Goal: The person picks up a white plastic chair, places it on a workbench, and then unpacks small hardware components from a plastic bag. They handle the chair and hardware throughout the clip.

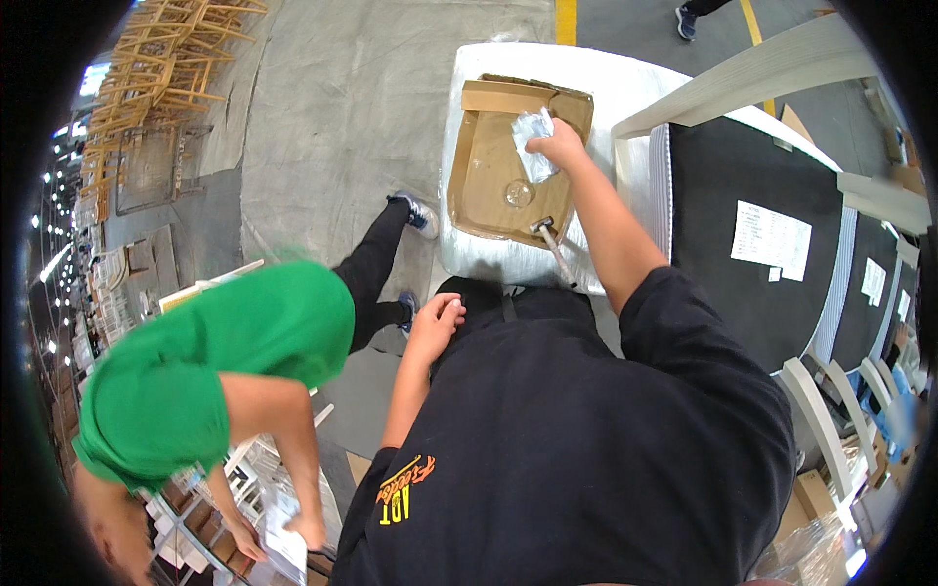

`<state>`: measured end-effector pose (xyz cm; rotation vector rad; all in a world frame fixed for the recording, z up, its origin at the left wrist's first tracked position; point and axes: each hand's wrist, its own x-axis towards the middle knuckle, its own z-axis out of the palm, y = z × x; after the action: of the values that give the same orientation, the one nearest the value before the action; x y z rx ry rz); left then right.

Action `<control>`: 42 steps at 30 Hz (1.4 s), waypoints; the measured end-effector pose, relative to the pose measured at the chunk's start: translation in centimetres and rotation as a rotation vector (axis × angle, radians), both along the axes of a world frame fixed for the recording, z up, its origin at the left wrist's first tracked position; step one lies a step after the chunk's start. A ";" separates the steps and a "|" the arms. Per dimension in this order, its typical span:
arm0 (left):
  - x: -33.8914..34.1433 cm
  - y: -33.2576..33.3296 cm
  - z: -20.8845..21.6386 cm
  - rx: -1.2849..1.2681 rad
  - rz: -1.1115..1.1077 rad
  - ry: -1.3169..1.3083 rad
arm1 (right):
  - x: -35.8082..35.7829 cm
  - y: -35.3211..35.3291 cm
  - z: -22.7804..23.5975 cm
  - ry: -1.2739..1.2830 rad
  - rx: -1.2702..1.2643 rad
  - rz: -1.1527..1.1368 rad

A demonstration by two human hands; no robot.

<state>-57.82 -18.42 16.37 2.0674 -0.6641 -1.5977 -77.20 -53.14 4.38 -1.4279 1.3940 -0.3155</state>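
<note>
The right hand (562, 146) grasps a crinkled, clear plastic packet (530, 133) by its right side, above a shallow cardboard box (496, 99). A small clear item (519, 193), of uncertain kind, lies in the box on the body side of this hand; nearer the body, a hammer (557, 249) lies at the box's edge. The left hand (432, 328), well apart, is loosely curled; whether it holds anything cannot be told. The step in hand appears to be packet handling at the box; the next move calls for steady control of the limp plastic, clear of the hammer.
</note>
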 end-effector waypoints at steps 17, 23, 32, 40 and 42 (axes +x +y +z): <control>7.5 -24.5 -10.4 -0.172 -0.671 -0.520 | -2.4 11.5 8.0 -0.595 0.233 -0.842; 7.8 -18.6 -12.5 -0.110 -0.789 -0.406 | 1.3 8.2 6.3 -0.412 -0.008 -0.801; 10.4 -20.4 -10.7 0.155 -0.634 -0.063 | 4.6 5.4 5.2 0.217 -0.199 -0.543; 12.9 -28.3 -8.3 -0.372 -0.432 -0.507 | 3.6 17.3 6.8 -0.152 -0.138 -0.807; 13.1 -30.9 -8.2 -0.409 -0.652 -0.615 | 3.1 19.9 7.6 -0.238 -0.039 -0.914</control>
<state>-44.68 -49.28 8.14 2.1144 -1.8572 -0.9234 -74.09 -33.27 11.94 -0.6623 1.7645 -1.0570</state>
